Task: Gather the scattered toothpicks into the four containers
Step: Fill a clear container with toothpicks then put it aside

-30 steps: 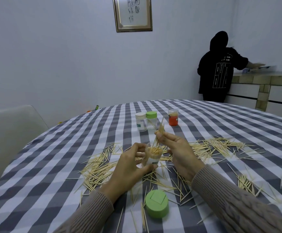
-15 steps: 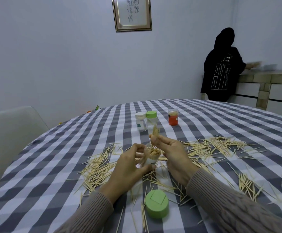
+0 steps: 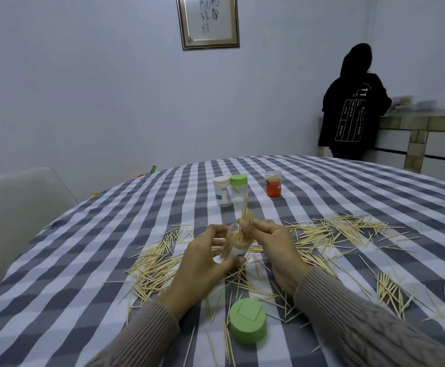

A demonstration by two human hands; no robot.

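Note:
My left hand (image 3: 202,263) grips a small clear container (image 3: 238,243) packed with toothpicks, held just above the checked tablecloth. My right hand (image 3: 274,242) pinches a bundle of toothpicks (image 3: 246,217) whose lower ends sit in the container's mouth. Loose toothpicks lie in heaps to the left (image 3: 155,266), to the right (image 3: 345,229) and near the right edge (image 3: 391,290). Three more containers stand farther back: a white-lidded one (image 3: 222,190), a green-lidded one (image 3: 239,190) and an orange one (image 3: 273,184).
A loose green lid (image 3: 247,323) lies close to me between my forearms. The round table (image 3: 83,260) has a white chair (image 3: 12,207) at its left. A person in a black hoodie (image 3: 351,107) stands at a counter at the back right.
My right hand has lowered its pinched bundle from above the container down into its mouth. My left hand stays on the container. The person at the back has shifted right.

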